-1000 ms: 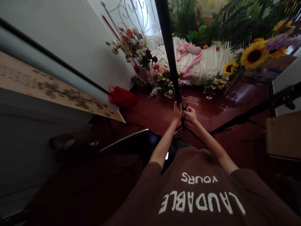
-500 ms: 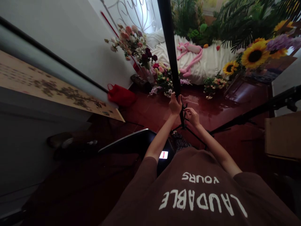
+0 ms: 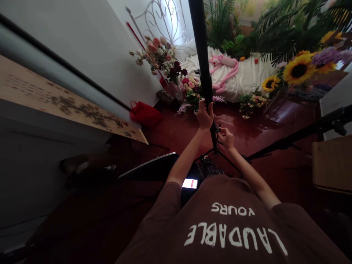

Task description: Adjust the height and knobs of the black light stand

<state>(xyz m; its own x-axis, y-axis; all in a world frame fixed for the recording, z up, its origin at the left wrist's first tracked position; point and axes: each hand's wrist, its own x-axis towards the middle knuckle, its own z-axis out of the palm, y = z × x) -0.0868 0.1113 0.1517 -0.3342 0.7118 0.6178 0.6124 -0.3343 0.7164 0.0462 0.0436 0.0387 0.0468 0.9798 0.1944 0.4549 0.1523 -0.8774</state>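
A black tripod stand (image 3: 204,55) rises from the floor in front of me, its thick pole running up out of the top of the view. My left hand (image 3: 205,116) is closed around the pole low down, with the thumb on the right side. Just below it, my right hand (image 3: 227,139) pinches a small dark knob (image 3: 217,129) on the stand's right side. A collar with a small knob (image 3: 197,71) sits on the pole above my left hand. The stand's thin legs (image 3: 228,161) spread near my feet.
A second black stand (image 3: 302,134) slants in from the right beside a cardboard box (image 3: 332,161). Ahead are bouquets (image 3: 159,51), sunflowers (image 3: 298,69) and a pink plush toy (image 3: 227,62) on white cloth. A red bag (image 3: 145,113) and a lit screen (image 3: 189,183) are at left.
The view has shifted slightly. A collar with a knob now shows on the pole above my left hand, where the pole looked plain. Both hands stay at the stand.
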